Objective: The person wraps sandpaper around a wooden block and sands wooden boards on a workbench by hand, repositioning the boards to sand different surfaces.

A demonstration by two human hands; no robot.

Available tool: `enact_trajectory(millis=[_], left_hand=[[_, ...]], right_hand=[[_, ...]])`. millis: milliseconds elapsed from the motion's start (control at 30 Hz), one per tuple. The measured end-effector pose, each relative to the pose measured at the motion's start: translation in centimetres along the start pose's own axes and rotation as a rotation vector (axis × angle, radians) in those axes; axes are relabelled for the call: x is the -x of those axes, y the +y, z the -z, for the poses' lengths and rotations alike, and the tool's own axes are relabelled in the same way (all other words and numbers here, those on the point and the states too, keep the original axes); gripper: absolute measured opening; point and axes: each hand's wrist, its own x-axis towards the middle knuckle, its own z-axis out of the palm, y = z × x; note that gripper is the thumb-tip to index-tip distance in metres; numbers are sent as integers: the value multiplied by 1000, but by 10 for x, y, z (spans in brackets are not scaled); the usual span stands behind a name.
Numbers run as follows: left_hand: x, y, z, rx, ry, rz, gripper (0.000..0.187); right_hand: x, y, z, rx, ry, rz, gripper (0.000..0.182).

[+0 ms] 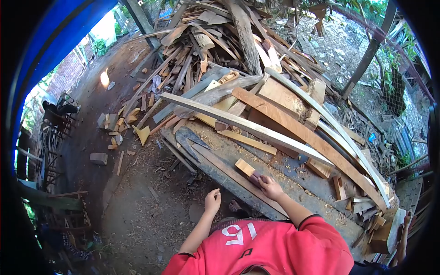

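Looks like a white 5 [233,234] beside a slanted stroke [252,231], maybe 1, on the red shirt [293,243]. Can't read the small dark mark [246,252] below.

Place: an open-air woodworking workshop.
Tabletop [321,201]: long sawn planks [293,124] and small blocks [339,188] among scattered shavings [214,143].
Timber heap [220,46]: offcuts and rough branches piled beyond it.
Floor [133,192]: bare earth strewn with wood scraps.
Cover: a blue tarp [55,32] at upper left.
Boundary: wire fence [410,98] and greenery at right.
Dim left edge: possibly stacked wooden frames [48,156]; too dark to tell.
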Motion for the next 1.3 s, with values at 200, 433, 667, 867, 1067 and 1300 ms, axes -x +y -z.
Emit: enact_trajectory(millis=[200, 433, 667, 867, 1067, 1300], left_hand=[[-18, 15, -4, 15, -250, -58, 27], [-33, 21, -2, -27, -287, -63, 29], [-24, 6, 4, -93, -315, -35, 28], [-20, -8, 1, -126, -322, -39, 28], [-20, -6, 4, -41, -334, -18, 29], [-18, -9, 6, -55, -351, 25, 30]], right_hand=[[-7, -3, 3, 16, -86, -90, 60], [2, -14, 20, 202, -64, 57, 61], [50, -19, 7, 248, -235, 42, 78], [52, -14, -25, 420, -231, -64, 83], [43, -35, -4, 299, -373, -173, 78], [35, -36, -22, 230, -338, -258, 72]])
